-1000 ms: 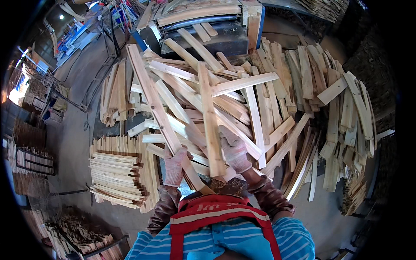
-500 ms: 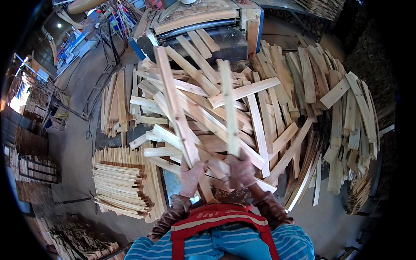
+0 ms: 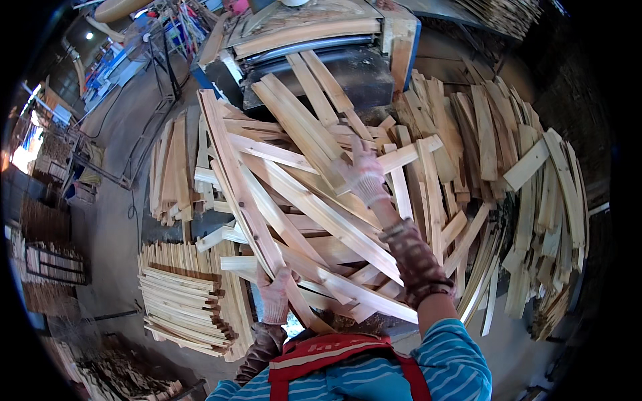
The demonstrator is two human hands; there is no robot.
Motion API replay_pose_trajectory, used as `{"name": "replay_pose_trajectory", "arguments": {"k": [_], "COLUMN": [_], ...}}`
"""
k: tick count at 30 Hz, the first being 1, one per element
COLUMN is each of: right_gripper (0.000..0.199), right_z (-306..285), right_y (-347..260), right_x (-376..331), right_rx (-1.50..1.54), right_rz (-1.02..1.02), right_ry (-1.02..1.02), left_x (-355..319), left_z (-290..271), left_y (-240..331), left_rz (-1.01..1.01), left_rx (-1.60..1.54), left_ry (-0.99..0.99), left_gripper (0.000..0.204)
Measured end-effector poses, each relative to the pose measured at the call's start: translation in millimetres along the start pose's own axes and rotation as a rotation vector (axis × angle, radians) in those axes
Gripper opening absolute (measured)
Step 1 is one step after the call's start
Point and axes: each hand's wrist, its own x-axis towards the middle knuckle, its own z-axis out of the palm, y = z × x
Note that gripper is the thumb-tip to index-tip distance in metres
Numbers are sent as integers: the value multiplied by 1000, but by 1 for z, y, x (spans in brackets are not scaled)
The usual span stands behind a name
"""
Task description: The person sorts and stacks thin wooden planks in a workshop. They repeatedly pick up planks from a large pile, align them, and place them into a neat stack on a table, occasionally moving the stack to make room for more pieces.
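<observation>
- Head view: grasping long boards (image 3: 244, 194) in the left hand (image 3: 273, 297), close to their near end, over the left part of the loose pile (image 3: 334, 240).
- Held out at the lower end of a slanting board (image 3: 301, 130) with the right hand (image 3: 364, 170); blurred, so cannot tell whether gripping or merely touching.
- Could swing or tip at the far end, from being held so low; could also snag on crossed pieces.
- Pointing up-left, with long axis slanting from near the apron (image 3: 334, 351) toward the left side of the machine (image 3: 307, 47).

Pale wooden boards (image 3: 328, 218), heaped crisscross
</observation>
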Motion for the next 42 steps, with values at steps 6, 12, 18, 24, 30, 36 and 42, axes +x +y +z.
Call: {"name": "replay_pose_trajectory", "arguments": {"k": [6, 12, 18, 24, 30, 36, 42], "right_gripper": [60, 69, 69, 56, 81, 51, 48], "right_z": [-1, -20, -27, -33, -36, -16, -29], "right_y": [-27, -23, -62, -45, -103, -46, -55], "right_x": [12, -24, -26, -22, -53, -62, -62], "right_rx": [260, 870, 240, 676, -245, -215, -335], "right_rz": [186, 171, 204, 193, -247, -356, -264], "right_ry": [-422, -290, -480, -369, -499, -325, -464], "left_x": [-2, -7, -25, -39, -67, -89, -111], "left_z": [-9, -14, -19, -47, -74, -146, -281], "left_y": [2, 8, 19, 21, 40, 58, 42], "left_rz": [21, -5, 18, 102, 48, 158, 56], "left_rx": [51, -26, -85, 26, -25, 74, -43], "left_ry": [55, 47, 65, 60, 270, 477, 848], "left_gripper": [35, 34, 40, 35, 33, 31, 29]}}
